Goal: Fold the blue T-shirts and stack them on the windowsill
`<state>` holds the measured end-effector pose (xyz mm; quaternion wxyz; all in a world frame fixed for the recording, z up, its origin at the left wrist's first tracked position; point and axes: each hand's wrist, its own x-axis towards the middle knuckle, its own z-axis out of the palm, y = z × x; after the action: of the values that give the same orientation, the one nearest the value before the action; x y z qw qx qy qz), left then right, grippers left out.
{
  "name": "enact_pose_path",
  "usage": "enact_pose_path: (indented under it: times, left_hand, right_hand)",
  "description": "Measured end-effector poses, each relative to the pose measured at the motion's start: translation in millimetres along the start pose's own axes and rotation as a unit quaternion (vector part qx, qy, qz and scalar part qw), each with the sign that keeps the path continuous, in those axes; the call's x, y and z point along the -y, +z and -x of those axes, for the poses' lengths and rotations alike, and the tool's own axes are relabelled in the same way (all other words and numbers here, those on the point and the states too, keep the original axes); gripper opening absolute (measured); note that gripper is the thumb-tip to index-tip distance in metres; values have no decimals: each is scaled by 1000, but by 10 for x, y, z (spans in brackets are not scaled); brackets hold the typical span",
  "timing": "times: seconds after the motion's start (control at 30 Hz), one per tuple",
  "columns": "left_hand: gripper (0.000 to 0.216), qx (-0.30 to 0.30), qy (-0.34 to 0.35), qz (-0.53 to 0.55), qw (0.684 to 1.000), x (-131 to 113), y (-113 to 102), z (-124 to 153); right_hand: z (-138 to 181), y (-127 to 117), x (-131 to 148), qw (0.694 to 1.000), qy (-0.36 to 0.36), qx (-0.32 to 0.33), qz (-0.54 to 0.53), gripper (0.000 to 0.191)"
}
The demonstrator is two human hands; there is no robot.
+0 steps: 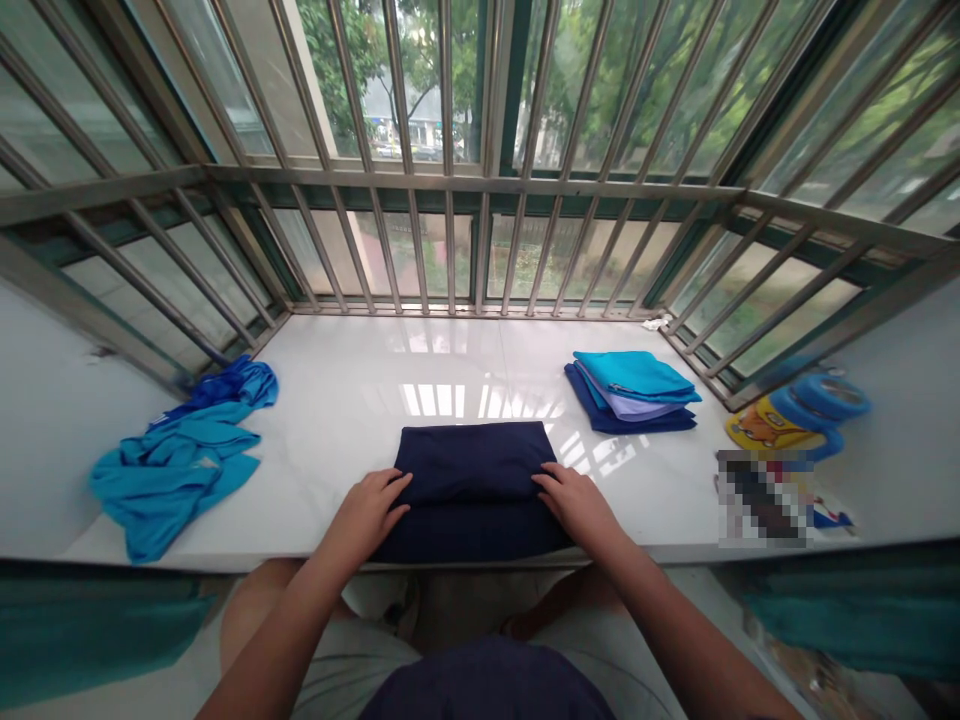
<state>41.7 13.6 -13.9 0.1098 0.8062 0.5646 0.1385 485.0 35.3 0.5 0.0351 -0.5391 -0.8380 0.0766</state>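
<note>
A navy blue garment (472,465), folded into a flat rectangle with a flap across it, lies at the front edge of the white ledge before me. My left hand (375,505) rests on its left side, fingers stretched onto the cloth and thumb apart from them. On the opposite side, my right hand (577,500) touches the flap's right edge with its fingers extended and slightly spread. The garment's near part hangs close to the ledge's front edge. Its exact kind cannot be made out while folded.
Crumpled teal cloth (176,470) and crumpled blue cloth (236,385) lie at left. A folded stack of clothes (634,390) stands right of centre. A blue-and-yellow bottle (795,410) is at far right, beside a blurred-out item (765,497). Metal bars (450,182) enclose the white ledge (337,360).
</note>
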Motion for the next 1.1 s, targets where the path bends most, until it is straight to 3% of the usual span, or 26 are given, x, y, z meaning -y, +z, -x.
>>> enact_pose_path:
  times: [0.17, 0.3, 0.43, 0.53, 0.63, 0.7, 0.83, 0.93, 1.0, 1.1]
  left_hand:
    - [39, 18, 5, 10, 1000, 60, -20, -227]
    - [36, 28, -3, -23, 999, 78, -85, -506]
    - [34, 36, -3, -48, 998, 98, -320, -906]
    - [39, 14, -1, -57, 998, 89, -537, -1047]
    - [41, -35, 15, -67, 997, 37, -618, -876]
    - [42, -65, 23, -67, 995, -6, -515, -604]
    - [41, -61, 17, -64, 996, -69, -2, 25]
    - [45, -67, 11, -63, 996, -84, 342, 316]
    - [47, -86, 12, -50, 995, -75, 449, 381]
    - [45, -119, 3, -33, 992, -34, 469, 344]
  right_hand:
    - [-138, 50, -8, 999, 6, -36, -15, 38]
    - [-463, -4, -36, 999, 30, -27, -12, 36]
    - [-891, -224, -76, 999, 31, -19, -14, 31]
    - [-1020, -412, -76, 999, 28, -42, -17, 35]
    - [-842, -455, -57, 995, 15, -94, -31, 41]
    - [-582, -334, -54, 989, 3, -139, -40, 42]
    - [-21, 141, -74, 990, -7, -135, -30, 43]
    - [202, 381, -51, 993, -1, -115, -28, 45]
    - [229, 392, 8, 992, 27, -122, -31, 43]
    - [152, 247, 156, 980, 152, -130, -21, 44]
